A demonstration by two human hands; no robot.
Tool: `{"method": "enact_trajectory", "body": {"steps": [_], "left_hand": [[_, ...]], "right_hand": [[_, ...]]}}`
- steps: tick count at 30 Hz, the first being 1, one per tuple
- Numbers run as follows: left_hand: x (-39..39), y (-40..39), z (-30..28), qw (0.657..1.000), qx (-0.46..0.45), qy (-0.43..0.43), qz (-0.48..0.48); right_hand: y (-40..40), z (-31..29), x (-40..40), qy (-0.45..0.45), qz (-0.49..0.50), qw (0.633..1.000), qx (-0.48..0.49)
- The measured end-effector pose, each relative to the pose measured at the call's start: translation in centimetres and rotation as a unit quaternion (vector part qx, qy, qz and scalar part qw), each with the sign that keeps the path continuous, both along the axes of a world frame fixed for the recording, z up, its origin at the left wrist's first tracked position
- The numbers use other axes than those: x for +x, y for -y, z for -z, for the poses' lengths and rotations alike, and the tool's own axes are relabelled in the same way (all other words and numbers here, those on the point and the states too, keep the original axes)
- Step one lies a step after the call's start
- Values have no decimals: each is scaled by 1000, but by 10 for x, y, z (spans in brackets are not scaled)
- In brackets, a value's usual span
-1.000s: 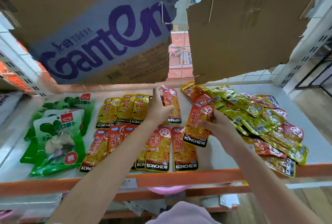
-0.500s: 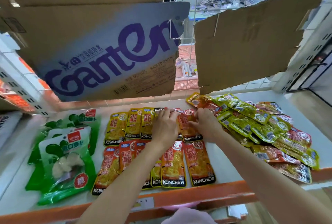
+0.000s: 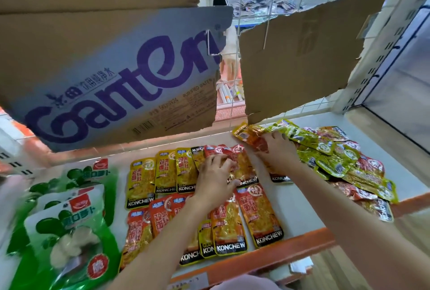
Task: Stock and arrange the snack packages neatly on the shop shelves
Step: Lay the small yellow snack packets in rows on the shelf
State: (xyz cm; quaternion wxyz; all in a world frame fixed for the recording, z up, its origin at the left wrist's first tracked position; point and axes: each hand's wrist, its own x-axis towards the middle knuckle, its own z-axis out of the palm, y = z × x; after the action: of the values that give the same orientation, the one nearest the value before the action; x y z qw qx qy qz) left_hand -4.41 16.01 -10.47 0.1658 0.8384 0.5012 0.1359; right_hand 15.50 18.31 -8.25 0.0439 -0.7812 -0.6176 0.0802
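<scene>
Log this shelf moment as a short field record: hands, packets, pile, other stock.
left hand: fingers pressing on red packets in the back row
right hand: reaching into the loose pile, touching a red packet there
front row: KONCHEW packets, laid flat, overlapping
left of shelf: green bags
above: Ganten carton

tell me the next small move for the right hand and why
Probably lift one red packet off the loose pile and lay it at the open right end of the back row. The right hand already rests on that packet, while the left hand presses the last placed red packet flat.
</scene>
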Motion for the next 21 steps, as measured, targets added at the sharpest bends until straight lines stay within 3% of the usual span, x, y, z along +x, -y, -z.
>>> {"method": "enact_trajectory", "body": {"steps": [3, 8, 12, 16, 18, 20, 21], "left_hand": [[2, 1, -3, 1000, 2, -4, -14], [21, 7, -13, 998, 46, -20, -42], [63, 9, -20, 999, 27, -2, -31], [108, 13, -15, 996, -6, -54, -65], [122, 14, -13, 992, -17, -70, -108], [129, 13, -13, 985, -57, -28, -163], [131, 13, -14, 979, -84, 10, -187]], "right_hand": [[4, -7, -4, 5, -35, 999, 13], [20, -38, 22, -117, -34, 989, 84], [42, -45, 54, -172, -10, 978, 122], [65, -35, 95, -256, 47, 954, 146], [75, -23, 111, -359, 86, 922, 118], [84, -8, 121, -459, 116, 879, 61], [87, -1, 125, -456, 120, 881, 43]]}}
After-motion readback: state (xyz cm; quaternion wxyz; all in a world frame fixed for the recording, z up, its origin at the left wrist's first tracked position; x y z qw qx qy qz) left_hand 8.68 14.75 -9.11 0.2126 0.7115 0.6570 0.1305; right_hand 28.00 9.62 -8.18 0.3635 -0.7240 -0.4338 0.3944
